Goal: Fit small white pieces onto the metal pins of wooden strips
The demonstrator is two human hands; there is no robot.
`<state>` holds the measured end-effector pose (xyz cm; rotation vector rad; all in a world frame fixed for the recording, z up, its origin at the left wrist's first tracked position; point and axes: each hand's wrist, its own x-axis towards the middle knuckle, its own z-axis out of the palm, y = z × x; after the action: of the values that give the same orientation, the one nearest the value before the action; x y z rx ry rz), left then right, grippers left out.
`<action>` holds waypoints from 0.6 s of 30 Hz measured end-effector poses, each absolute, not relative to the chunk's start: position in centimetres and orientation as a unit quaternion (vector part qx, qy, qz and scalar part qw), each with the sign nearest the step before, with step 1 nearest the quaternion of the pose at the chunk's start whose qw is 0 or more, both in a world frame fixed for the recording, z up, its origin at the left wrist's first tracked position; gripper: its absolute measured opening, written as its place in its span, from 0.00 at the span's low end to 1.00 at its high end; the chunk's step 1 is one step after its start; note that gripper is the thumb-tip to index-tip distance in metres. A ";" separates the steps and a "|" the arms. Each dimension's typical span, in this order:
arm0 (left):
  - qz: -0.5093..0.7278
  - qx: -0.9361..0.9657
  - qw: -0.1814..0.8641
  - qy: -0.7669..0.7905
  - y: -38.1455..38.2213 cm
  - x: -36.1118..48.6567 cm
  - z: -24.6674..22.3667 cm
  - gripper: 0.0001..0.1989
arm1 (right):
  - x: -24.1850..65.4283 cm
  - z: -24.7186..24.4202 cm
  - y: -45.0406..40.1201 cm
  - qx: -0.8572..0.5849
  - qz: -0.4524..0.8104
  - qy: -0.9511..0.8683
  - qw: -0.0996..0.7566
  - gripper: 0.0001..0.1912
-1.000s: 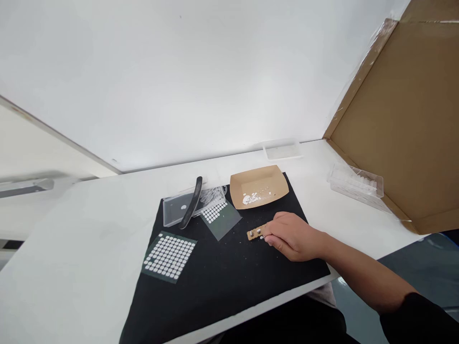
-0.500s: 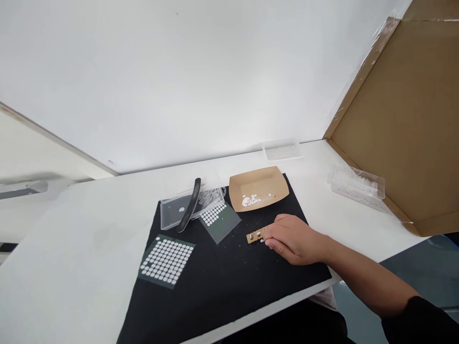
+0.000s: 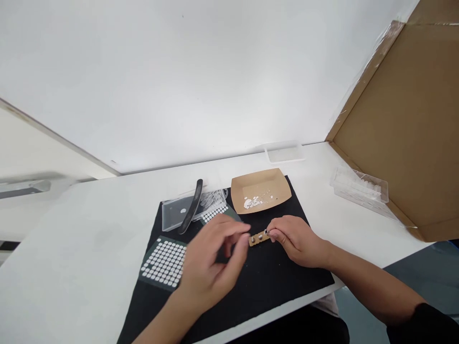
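Note:
A narrow brown strip with wavy edges (image 3: 256, 238) lies over the black mat (image 3: 265, 291), with small dark and silvery pieces on it. My right hand (image 3: 296, 240) is closed around the strip's right end, which its fingers hide. By the thumb tip a small dark and white piece shows. My left hand (image 3: 213, 260) is just left of the strip, slightly blurred, thumb and forefinger brought together in a pinch. Whether anything is between those fingertips I cannot make out. Behind the left hand lie two dark sheets with rows of white dots, a nearer sheet (image 3: 163, 263) and a partly covered farther sheet (image 3: 215, 213).
A brown paper tray (image 3: 261, 181) holds white flakes at the mat's back edge. A black curved file (image 3: 191, 208) rests across a clear plastic box (image 3: 172, 217). Farther back is a clear lid (image 3: 285, 154). At right, another clear box (image 3: 358, 186) stands by a large cardboard box (image 3: 401, 129).
My left hand has come into view from the lower left, up to the strip. My right hand stays at the strip's right end, its fingers shifted slightly. The view has shifted a little.

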<state>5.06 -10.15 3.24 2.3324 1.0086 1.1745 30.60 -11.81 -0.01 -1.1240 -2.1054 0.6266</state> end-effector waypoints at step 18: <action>0.391 0.671 0.544 0.318 -8.8 7.8 -0.2 0.08 | 29.7 -0.4 -11.8 -0.409 0.108 -0.842 0.334 0.21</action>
<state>7.81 -8.81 -0.23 1.5925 0.7557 0.9271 29.73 -11.79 -0.44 -1.0670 -2.1981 0.2820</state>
